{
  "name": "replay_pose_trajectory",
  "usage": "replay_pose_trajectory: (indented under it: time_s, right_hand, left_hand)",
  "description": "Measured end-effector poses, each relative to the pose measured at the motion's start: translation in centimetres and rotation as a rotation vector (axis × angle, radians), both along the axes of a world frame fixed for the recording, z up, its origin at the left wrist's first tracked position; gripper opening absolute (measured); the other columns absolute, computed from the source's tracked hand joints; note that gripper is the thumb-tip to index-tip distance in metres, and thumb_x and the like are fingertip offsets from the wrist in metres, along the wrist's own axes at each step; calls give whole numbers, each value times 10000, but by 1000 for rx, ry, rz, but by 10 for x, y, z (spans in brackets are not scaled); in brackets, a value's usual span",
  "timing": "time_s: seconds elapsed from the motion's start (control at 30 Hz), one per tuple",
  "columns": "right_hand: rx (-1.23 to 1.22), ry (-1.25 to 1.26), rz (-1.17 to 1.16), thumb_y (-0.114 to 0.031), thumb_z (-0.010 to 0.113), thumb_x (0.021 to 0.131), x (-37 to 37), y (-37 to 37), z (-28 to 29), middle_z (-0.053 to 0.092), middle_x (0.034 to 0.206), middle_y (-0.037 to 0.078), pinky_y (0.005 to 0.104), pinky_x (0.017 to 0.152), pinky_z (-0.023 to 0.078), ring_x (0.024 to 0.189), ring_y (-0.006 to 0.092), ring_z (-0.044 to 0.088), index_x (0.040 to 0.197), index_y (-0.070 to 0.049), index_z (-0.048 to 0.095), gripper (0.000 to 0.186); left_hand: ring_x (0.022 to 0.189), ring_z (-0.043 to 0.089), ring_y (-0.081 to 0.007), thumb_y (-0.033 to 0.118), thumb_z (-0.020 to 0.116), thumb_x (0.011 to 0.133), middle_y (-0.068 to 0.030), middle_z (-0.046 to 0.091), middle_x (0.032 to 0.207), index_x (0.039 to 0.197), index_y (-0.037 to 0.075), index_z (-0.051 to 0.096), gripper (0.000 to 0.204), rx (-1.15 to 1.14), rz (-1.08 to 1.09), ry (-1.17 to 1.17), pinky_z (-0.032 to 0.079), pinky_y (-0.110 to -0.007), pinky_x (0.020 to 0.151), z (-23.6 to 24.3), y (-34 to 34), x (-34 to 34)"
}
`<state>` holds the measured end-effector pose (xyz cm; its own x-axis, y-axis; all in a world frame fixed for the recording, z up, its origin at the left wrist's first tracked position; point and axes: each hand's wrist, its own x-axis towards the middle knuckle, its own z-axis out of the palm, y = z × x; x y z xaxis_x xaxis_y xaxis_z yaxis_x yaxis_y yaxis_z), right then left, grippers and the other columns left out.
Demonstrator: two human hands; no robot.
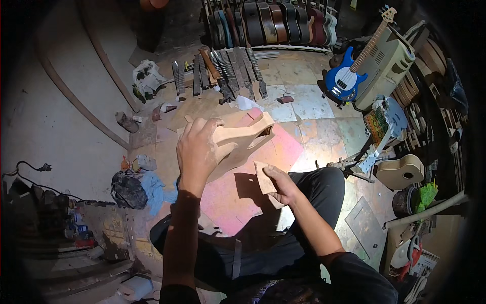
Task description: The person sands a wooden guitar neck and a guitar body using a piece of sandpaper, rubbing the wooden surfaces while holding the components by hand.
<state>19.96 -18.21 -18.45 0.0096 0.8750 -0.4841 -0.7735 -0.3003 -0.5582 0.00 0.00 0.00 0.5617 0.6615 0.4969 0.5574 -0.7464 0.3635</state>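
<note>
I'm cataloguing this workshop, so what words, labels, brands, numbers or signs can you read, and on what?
None can be read.
Dark shirt: print too blurred.
White object, lower right: marks too small.
Yellow marks, lower left: too blurred to tell.
Wooden piece in the left hand: no lettering visible.

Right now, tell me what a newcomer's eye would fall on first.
Probably the vivid blue guitar at upper right. Next, the pink patch on the floor near the centre, partly hidden by the pale wooden piece in the left fingers. A row of guitars lines the top.
</note>
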Motion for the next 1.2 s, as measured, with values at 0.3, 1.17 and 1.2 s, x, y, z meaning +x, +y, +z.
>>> replay_pose_trajectory:
  time_s: [0.3,1.17,1.2]
  right_hand:
    - [159,-286,-311,-110,580,1048,-14,-20,93,684,1239,138,431,987,624,1088,253,734,1458,-34,528,420]
    - [287,-1667,-211,-34,716,897,-41,-4,145,710,1325,192,400,916,610,1117,374,742,1376,-37,685,479]
    - [283,-1630,-224,-23,708,892,-40,-5,144,715,1313,198,398,925,607,1120,371,744,1373,-37,690,481]
  left_hand:
    - [1045,682,-353,368,946,703,-79,696,1081,1142,161,743,526,-41,1,-19,559,-477,855,4,-30,0]
    - [1025,656,-329,419,894,785,-76,635,1055,1183,175,738,492,-54,63,133,561,-459,827,-1,-80,-4]
    - [1023,652,-331,408,890,787,-78,630,1051,1186,174,736,487,-64,55,135,559,-460,825,2,-83,-1]
